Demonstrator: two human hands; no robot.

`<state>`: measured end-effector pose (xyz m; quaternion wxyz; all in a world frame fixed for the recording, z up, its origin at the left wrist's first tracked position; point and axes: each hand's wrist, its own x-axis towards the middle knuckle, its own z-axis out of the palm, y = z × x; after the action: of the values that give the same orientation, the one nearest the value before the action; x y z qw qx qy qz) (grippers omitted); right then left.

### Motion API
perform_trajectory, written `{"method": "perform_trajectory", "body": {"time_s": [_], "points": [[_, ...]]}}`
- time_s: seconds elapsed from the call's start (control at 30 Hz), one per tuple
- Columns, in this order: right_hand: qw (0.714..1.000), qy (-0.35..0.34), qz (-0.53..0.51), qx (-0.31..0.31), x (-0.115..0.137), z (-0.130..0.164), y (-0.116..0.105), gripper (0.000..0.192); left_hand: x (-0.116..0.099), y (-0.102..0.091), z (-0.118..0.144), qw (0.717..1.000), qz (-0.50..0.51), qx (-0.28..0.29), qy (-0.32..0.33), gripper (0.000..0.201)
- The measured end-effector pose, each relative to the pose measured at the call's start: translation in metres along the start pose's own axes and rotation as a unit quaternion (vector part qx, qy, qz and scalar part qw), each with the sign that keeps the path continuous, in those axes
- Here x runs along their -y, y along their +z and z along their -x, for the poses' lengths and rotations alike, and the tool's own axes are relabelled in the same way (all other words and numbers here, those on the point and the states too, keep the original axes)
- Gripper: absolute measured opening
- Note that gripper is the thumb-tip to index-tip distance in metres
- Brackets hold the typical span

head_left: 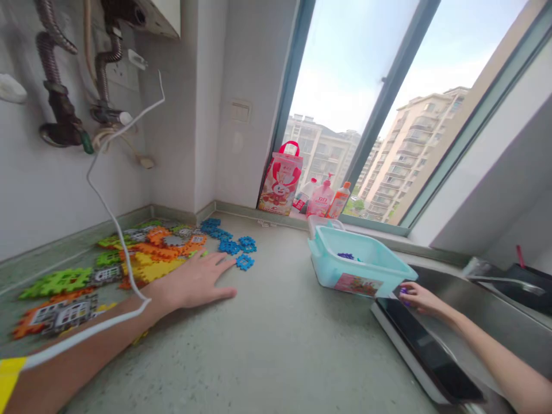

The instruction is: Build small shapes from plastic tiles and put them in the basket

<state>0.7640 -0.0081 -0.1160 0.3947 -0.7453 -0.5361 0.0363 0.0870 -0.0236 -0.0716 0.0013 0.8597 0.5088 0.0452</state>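
My left hand lies with fingers spread on the counter, at the edge of a heap of plastic building pieces. Yellow pieces sit right beside it, with orange pieces behind. Just past its fingertips are several blue pieces. At the right, my right hand pinches a small purple piece, mostly covered by the fingers. That hand is next to the near right corner of a light-blue plastic bin, in which a few purple pieces show.
A dark-screened flat device lies at the sink's edge. The steel sink is at the right. A white cable hangs across my left forearm. Bottles and a pink carton stand on the window sill.
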Motion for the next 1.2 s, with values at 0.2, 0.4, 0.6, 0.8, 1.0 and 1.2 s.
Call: {"method": "perform_trajectory", "body": {"time_s": [0.2,0.4,0.6,0.8,1.0,1.2], "points": [[0.973,-0.028,-0.185,-0.135,0.088,-0.016,-0.078,0.053,0.005,0.007,-0.005,1.0,-0.002,-0.001,0.016,0.087],[0.982,-0.182,-0.057,-0.002,0.208,0.022,-0.059,0.07,0.003,0.001,-0.006,1.0,0.001,-0.002,0.027,0.087],[0.904,-0.354,-0.127,-0.203,0.32,0.086,0.005,0.045,0.001,0.001,-0.008,0.999,-0.016,-0.017,0.044,0.074],[0.896,-0.442,-0.022,-0.044,0.327,0.157,0.134,0.043,0.01,-0.002,-0.012,0.996,-0.037,-0.048,0.071,0.053],[0.887,-0.39,0.093,0.23,0.296,0.168,0.19,0.052,0.008,-0.011,-0.008,0.996,-0.058,-0.045,0.044,0.054],[0.877,-0.408,0.091,0.235,0.301,0.165,0.183,0.053,0.007,-0.01,-0.011,0.997,-0.055,-0.042,0.039,0.051]]}}
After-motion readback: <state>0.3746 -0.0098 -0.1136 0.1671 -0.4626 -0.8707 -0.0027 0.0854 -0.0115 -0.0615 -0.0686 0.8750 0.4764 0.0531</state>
